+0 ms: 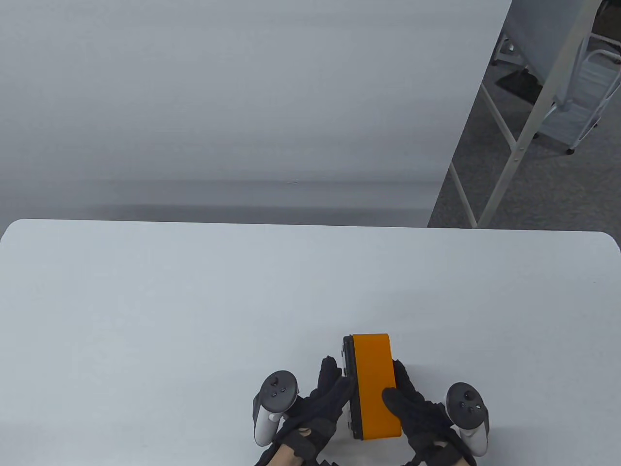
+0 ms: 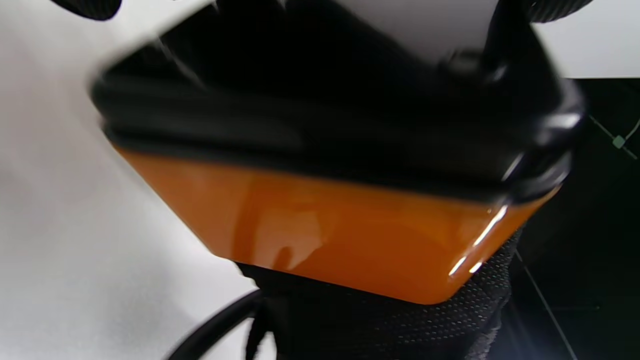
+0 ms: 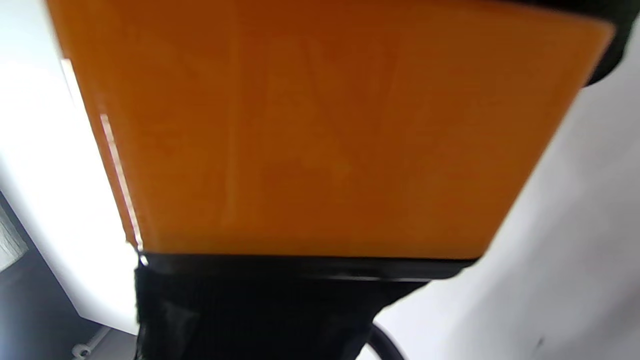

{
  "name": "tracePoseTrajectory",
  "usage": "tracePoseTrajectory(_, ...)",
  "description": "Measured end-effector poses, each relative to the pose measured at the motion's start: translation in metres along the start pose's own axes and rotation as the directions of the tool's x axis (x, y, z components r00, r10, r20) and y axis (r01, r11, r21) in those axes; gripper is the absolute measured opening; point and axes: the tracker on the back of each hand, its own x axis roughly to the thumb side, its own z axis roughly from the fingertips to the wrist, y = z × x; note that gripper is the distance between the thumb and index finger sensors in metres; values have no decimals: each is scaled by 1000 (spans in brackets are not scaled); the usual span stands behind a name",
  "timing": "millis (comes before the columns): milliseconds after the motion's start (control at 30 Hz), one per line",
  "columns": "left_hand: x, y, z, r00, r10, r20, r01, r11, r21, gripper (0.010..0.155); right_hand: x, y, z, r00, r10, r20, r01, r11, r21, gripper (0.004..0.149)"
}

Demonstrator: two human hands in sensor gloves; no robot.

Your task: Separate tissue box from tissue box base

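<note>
An orange tissue box (image 1: pixel 376 386) stands on its side near the table's front edge, with its black base (image 1: pixel 350 383) joined along its left face. My left hand (image 1: pixel 326 393) holds the black base side. My right hand (image 1: pixel 405 400) grips the orange box from the right, thumb laid over its top face. In the left wrist view the black base (image 2: pixel 320 105) sits above the orange box wall (image 2: pixel 325 230). In the right wrist view the orange box (image 3: pixel 320 125) fills the frame, with the black base edge (image 3: pixel 300 267) below it.
The white table (image 1: pixel 194 315) stretches wide to the left and behind the box. A white backdrop (image 1: pixel 233 97) hangs behind the table. A white metal frame (image 1: pixel 524 131) and a cart (image 1: pixel 582 92) stand on the floor at the far right.
</note>
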Motion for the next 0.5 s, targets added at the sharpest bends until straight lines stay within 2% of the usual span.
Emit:
tracePoseTrajectory(67, -1, -1, 0, 999, 43, -9, -43, 999, 3, 117, -3, 7, 0, 1000, -6, 2, 6, 1000, -5, 104)
tracePoseTrajectory(167, -3, 3, 1, 1000, 23, -12, -22, 999, 27, 118, -2, 12, 0, 999, 40, 30, -40, 999, 4, 104)
tracePoseTrajectory(500, 1, 4, 0, 999, 35, -21, -34, 999, 17, 115, 8, 5, 0, 995, 92, 31, -92, 996, -1, 102)
